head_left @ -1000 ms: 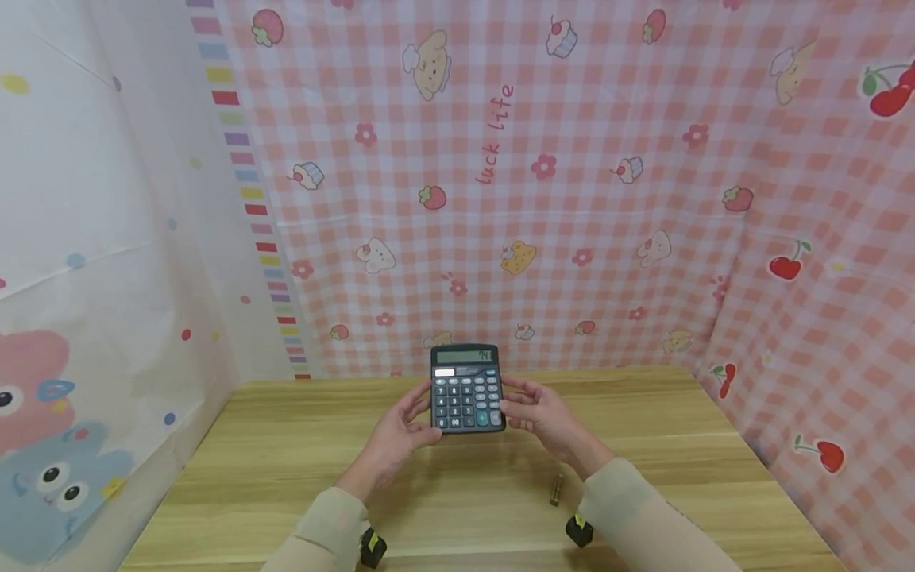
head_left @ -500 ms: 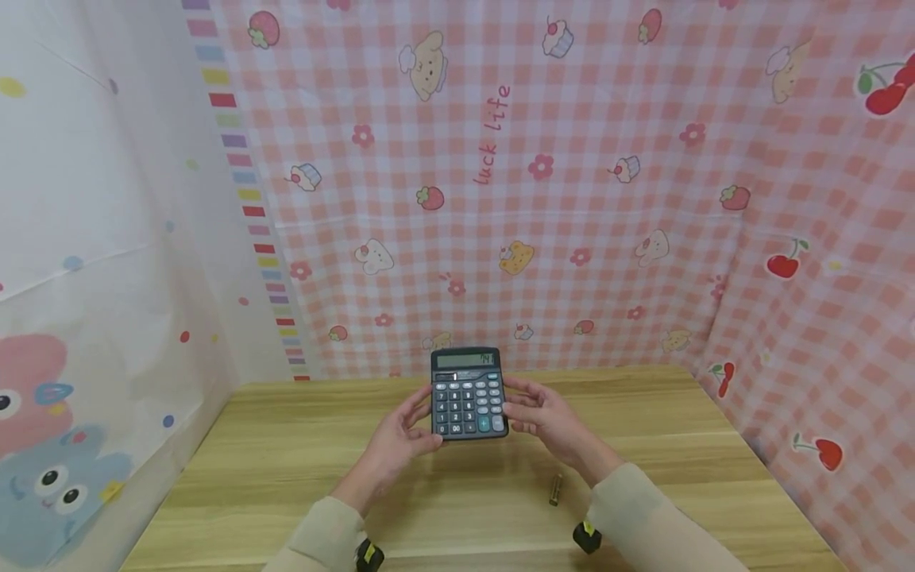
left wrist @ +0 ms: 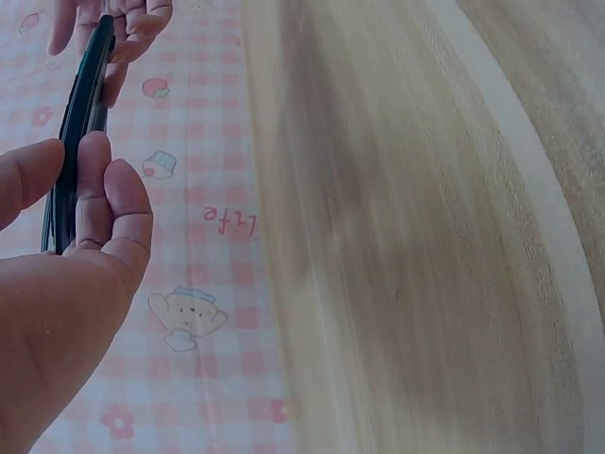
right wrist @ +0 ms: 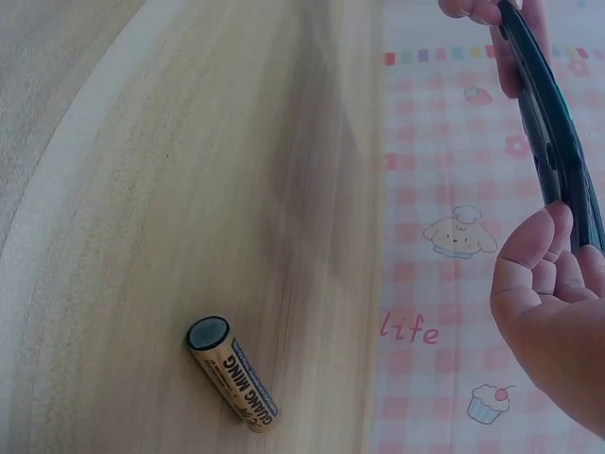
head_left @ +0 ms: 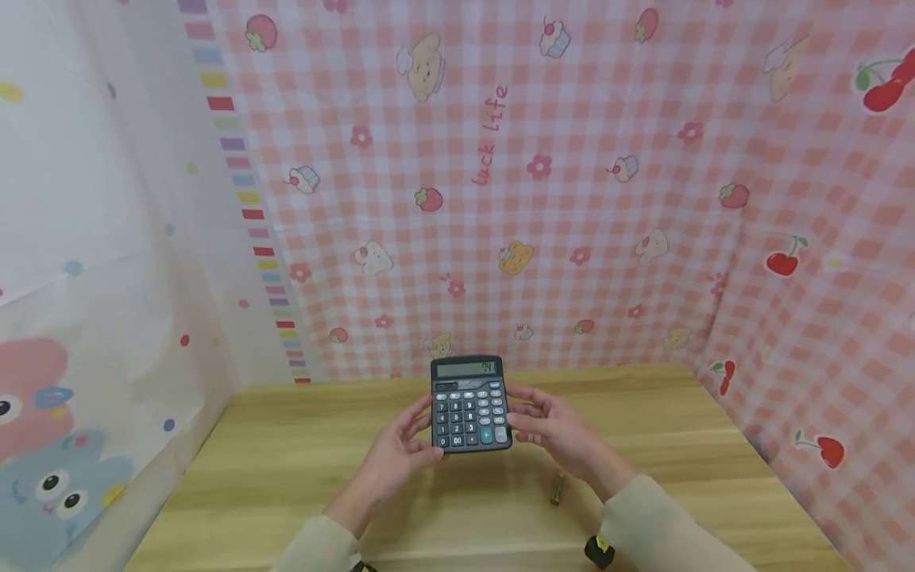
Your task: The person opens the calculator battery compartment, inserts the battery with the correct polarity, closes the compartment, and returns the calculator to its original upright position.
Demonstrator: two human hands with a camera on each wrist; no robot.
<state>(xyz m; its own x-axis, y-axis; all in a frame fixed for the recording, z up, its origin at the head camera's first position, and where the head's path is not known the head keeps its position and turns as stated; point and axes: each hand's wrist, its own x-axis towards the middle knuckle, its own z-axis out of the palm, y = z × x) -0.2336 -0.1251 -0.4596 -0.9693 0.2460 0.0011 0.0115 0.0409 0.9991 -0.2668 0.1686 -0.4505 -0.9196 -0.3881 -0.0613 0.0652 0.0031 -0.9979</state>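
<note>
A dark calculator (head_left: 470,405) is held up above the table, its keys and display facing the head camera; digits show on the display. My left hand (head_left: 400,449) grips its left edge, thumb on the front at the lower corner and fingers behind. On the opposite edge my right hand (head_left: 554,429) holds it the same way, thumb at the front. The left wrist view shows the calculator (left wrist: 83,123) edge-on between thumb and fingers. In the right wrist view its thin side (right wrist: 558,132) rises from the right hand's fingers (right wrist: 534,246).
A gold and black battery (right wrist: 234,374) lies on the wooden table (head_left: 286,461), below the right forearm in the head view. Black wrist-camera units (head_left: 599,550) sit at the cuffs. A pink checked cloth (head_left: 457,199) hangs behind the table, with a white printed sheet (head_left: 107,199) at the left.
Both hands have brought the calculator slightly lower and nearer. Glare on the strip below its display has gone, and the digits show more clearly. The battery has stayed in place.
</note>
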